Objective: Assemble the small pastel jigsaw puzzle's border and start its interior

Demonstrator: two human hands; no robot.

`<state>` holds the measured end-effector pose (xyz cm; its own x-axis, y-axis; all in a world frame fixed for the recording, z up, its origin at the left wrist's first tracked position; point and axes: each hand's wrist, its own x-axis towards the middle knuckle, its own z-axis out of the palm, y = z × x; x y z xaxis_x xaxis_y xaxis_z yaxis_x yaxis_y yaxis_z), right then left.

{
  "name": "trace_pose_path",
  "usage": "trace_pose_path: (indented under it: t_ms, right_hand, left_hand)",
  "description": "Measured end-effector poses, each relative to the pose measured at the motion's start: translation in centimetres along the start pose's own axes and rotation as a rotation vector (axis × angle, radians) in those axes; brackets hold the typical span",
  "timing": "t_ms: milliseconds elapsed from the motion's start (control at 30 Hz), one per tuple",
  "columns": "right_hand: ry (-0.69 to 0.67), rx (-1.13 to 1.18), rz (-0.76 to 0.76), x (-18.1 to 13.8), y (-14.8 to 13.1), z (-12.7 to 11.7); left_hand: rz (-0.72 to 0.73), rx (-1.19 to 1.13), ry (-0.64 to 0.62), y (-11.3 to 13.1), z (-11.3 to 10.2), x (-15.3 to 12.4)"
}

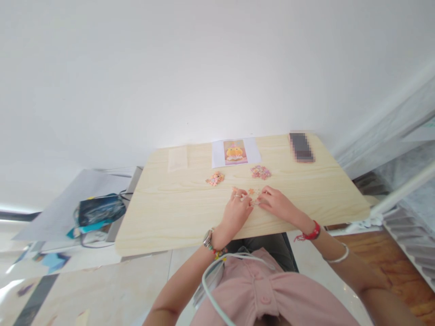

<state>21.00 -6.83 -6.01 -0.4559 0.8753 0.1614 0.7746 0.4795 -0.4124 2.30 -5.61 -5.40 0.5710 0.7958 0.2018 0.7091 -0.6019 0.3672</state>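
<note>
Both my hands rest on the light wooden table (176, 213), fingertips meeting over a few small puzzle pieces (252, 194). My left hand (237, 209) has its fingers curled down onto the pieces. My right hand (277, 203) pinches at the same spot. What each one grips is too small to make out. Two little heaps of loose pieces lie just beyond: an orange-pink heap (215, 179) to the left and a pink heap (260, 172) to the right.
A white sheet with a picture of a yellow figure (235, 152) lies at the table's far edge, a pale slip (177, 159) to its left, a dark phone (301, 147) to its right. A dark bag (100, 210) sits left of the table. A white wall stands behind.
</note>
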Motion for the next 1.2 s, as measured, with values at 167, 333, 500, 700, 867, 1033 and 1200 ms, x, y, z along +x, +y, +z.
trace_pose_path:
  t_ms: [167, 333, 500, 700, 867, 1033, 1200]
  right_hand:
    - [-0.009, -0.014, 0.028, 0.3, -0.1, 0.2]
    - [0.016, -0.053, -0.015, 0.6, -0.5, -0.3]
    - [0.03, -0.029, -0.122, 2.7, -1.5, -0.9]
    - [0.029, -0.101, -0.247, 8.8, -3.6, -0.2]
    - [0.03, -0.134, -0.344, 13.6, -4.6, 2.5]
    - [0.002, -0.208, -0.299, 15.3, -5.3, 4.1]
    - [0.057, -0.094, -0.25, 13.4, -4.8, 2.6]
  left_hand:
    - [-0.003, 0.021, -0.004, 0.6, 1.2, 1.3]
    - [0.027, 0.043, 0.043, 0.4, 0.8, 1.5]
    - [0.013, 0.024, 0.141, -1.1, -1.1, 0.7]
    - [-0.097, 0.061, 0.261, -5.3, -3.5, -0.2]
    - [-0.225, 0.068, 0.28, -9.0, -4.2, -0.5]
    - [-0.307, 0.086, 0.264, -11.0, -3.7, -0.7]
    - [-0.332, 0.069, 0.26, -11.7, -3.0, -1.0]
